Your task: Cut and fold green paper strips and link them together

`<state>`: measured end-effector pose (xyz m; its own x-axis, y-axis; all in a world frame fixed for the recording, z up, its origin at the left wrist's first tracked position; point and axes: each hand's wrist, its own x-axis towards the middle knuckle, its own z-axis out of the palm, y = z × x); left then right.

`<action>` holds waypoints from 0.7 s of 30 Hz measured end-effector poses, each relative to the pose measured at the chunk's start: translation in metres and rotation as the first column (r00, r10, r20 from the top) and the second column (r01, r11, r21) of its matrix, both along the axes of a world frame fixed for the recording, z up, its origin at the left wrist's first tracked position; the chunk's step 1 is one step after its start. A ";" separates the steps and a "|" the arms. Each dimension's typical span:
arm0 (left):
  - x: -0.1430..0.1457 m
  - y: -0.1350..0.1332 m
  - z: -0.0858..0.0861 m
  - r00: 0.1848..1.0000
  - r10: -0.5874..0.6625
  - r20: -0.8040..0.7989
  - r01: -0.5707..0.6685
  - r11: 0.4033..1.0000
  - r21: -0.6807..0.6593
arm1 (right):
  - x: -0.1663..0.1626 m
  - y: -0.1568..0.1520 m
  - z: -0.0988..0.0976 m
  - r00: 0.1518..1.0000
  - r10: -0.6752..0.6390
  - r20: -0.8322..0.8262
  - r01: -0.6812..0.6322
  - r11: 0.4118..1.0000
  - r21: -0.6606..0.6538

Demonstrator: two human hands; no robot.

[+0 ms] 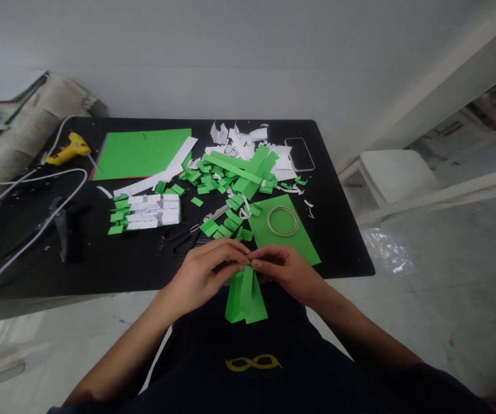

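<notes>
Close to my body, over the table's front edge, both hands pinch the far end of a folded green paper piece [246, 299]. My left hand [213, 264] closes its fingertips on it from the left; my right hand [288, 269] does so from the right, and the fingertips meet. The paper's lower end fans out in strips toward me. Just beyond my hands lie small folded green paper pieces [230, 221] and a pair of scissors [187, 234] with black handles. A green sheet [269, 224] bearing a round ring [283, 221], perhaps a tape roll, is beside my right hand.
White folded strips with green ends [153, 211] lie at left. A yellow glue gun [70, 148], its cable and a black tool [61, 224] are further left. Behind are green sheets [144, 152], paper scraps [243, 141] and a phone-shaped outline [299, 154]. A white stool [396, 172] stands right.
</notes>
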<state>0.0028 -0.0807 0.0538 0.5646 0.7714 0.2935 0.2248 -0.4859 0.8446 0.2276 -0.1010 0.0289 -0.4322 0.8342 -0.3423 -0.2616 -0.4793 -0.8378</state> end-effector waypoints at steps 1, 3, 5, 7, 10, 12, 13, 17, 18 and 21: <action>0.000 0.000 0.000 1.000 0.006 0.007 -0.006 1.000 -0.007 | 0.000 0.000 0.000 1.000 -0.002 0.006 0.002 1.000 0.004; 0.001 0.001 0.000 1.000 0.022 0.016 -0.021 0.999 -0.036 | 0.000 0.001 0.002 1.000 -0.002 0.027 0.002 1.000 0.017; 0.003 0.000 0.000 0.999 0.044 0.024 -0.042 0.996 -0.078 | 0.001 0.001 0.003 0.998 0.000 0.061 -0.002 0.999 0.040; 0.003 0.000 0.000 0.997 0.072 0.032 -0.068 0.989 -0.131 | 0.001 0.002 0.004 0.996 0.000 0.093 -0.006 0.998 0.067; 0.004 -0.002 -0.001 0.991 0.129 0.015 -0.122 0.964 -0.237 | 0.001 0.002 0.006 0.991 -0.002 0.137 -0.014 0.994 0.111; 0.004 -0.002 -0.002 0.986 0.163 -0.039 -0.167 0.936 -0.311 | 0.001 0.002 0.008 0.986 0.002 0.167 -0.028 0.988 0.152; 0.004 -0.002 -0.002 0.983 0.172 -0.068 -0.185 0.923 -0.336 | 0.001 0.002 0.009 0.984 0.004 0.181 -0.036 0.984 0.173; 0.003 -0.001 0.002 0.980 0.163 -0.118 -0.196 0.909 -0.368 | -0.001 0.001 0.015 0.969 0.005 0.245 -0.060 0.974 0.219; 0.004 0.000 0.003 0.981 0.153 -0.118 -0.186 0.910 -0.371 | -0.001 0.001 0.017 0.965 0.005 0.263 -0.065 0.973 0.222; 0.006 0.001 0.007 0.984 0.119 -0.135 -0.162 0.914 -0.371 | -0.004 0.003 0.021 0.953 0.020 0.303 -0.086 0.974 0.207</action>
<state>0.0088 -0.0795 0.0610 0.4536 0.8863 -0.0931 0.3670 -0.0906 0.9258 0.2238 -0.0981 0.0501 -0.3843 0.8809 -0.2763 0.0359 -0.2849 -0.9579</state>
